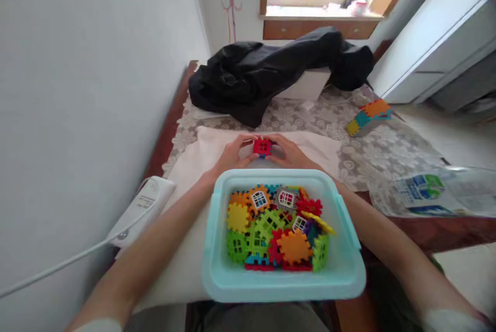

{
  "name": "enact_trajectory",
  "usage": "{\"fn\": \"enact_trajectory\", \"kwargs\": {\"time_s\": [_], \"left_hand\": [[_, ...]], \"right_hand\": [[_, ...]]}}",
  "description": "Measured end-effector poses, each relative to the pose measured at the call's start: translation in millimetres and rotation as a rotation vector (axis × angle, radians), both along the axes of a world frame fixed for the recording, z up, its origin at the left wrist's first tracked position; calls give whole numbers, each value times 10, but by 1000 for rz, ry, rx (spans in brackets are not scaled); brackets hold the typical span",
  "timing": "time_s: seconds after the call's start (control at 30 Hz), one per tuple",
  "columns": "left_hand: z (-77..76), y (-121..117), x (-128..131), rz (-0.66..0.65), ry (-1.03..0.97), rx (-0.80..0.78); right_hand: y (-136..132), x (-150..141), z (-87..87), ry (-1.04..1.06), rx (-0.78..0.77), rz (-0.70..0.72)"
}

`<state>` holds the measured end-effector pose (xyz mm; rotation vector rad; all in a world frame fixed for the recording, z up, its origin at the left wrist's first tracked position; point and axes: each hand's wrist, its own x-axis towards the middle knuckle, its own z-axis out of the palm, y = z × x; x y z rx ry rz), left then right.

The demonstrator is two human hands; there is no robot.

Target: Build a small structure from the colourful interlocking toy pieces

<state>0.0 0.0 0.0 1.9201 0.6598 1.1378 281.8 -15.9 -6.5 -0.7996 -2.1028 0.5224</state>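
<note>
Red toy block (262,147) gripped between both hands (261,151), beyond a light-blue bin (284,288) of interlocking pieces (271,228).

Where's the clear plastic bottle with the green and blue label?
The bottle lies at the right in the head view, on the table's right part, right of the blue tub.

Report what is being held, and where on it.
The small red block piece, gripped at its left edge by the left hand and right edge by the right hand.
</note>
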Motion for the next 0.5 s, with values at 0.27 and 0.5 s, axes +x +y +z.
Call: {"fn": "enact_trajectory", "kwargs": {"time_s": [0.27, 0.5], "left_hand": [[68, -18, 5, 28, 61, -166], [94, -41, 24, -6, -14, -187]], "right_hand": [[-105, 15, 1, 50, 69, -53], [60, 24, -100, 100, -50, -91]]}}
